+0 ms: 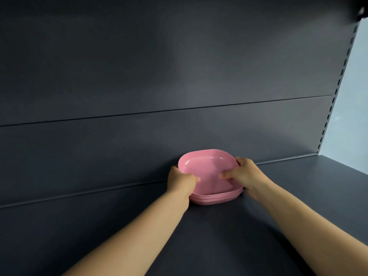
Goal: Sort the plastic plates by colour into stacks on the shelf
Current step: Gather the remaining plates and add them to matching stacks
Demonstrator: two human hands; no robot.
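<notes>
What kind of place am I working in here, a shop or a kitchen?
Probably a shop or stockroom, not a kitchen: a dark metal shelf with a panelled back wall and a slotted upright, as on retail racking. Both hands hold a pink plate stack.

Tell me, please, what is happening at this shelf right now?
A person is handling a stack of pink plates on a dark shelf, close to its back panel. The left hand grips the stack's left edge and the right hand grips its right edge, thumbs lying over the top plate's rim. The stack's near side sits on the shelf. No plates of another colour are in view.
</notes>
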